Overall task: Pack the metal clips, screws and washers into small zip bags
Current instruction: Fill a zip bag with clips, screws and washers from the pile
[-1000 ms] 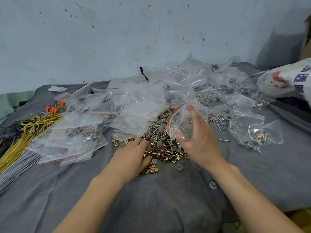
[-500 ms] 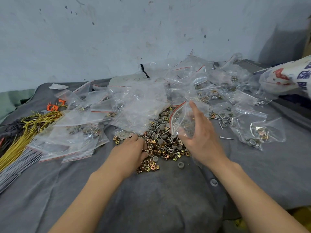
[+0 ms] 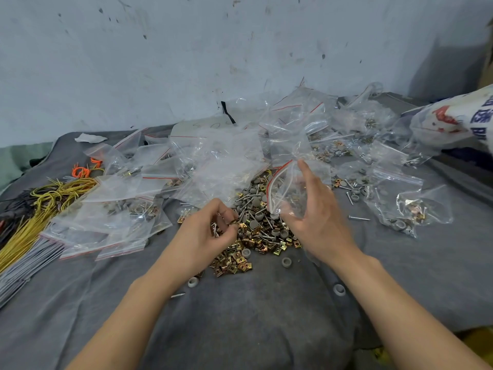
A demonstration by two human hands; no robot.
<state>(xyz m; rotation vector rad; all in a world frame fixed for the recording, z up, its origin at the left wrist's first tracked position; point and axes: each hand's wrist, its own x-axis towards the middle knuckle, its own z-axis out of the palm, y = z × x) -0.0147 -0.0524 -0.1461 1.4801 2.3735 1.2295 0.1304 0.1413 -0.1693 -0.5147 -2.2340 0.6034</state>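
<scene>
A loose pile of brass-coloured metal clips, screws and grey washers [image 3: 256, 231] lies on the grey cloth in the middle. My left hand [image 3: 205, 236] is lifted just above the pile's left edge, its fingers curled round a few clips and screws. My right hand [image 3: 317, 220] holds a small clear zip bag [image 3: 285, 193] with a red-lined mouth held open toward the left, a few grey pieces inside. A heap of empty zip bags [image 3: 226, 161] sits just behind the pile.
Filled bags [image 3: 112, 222] are stacked at the left, more filled bags [image 3: 410, 209] at the right. Yellow and grey cable ties [image 3: 32, 217] lie at the far left. A printed sack [image 3: 458, 116] is at the right. Stray washers [image 3: 338, 289] dot the grey cloth [image 3: 240, 316].
My left hand has lifted off the pile and turned, with clips and screws now in its fingers. My right hand and the open bag have stayed in place.
</scene>
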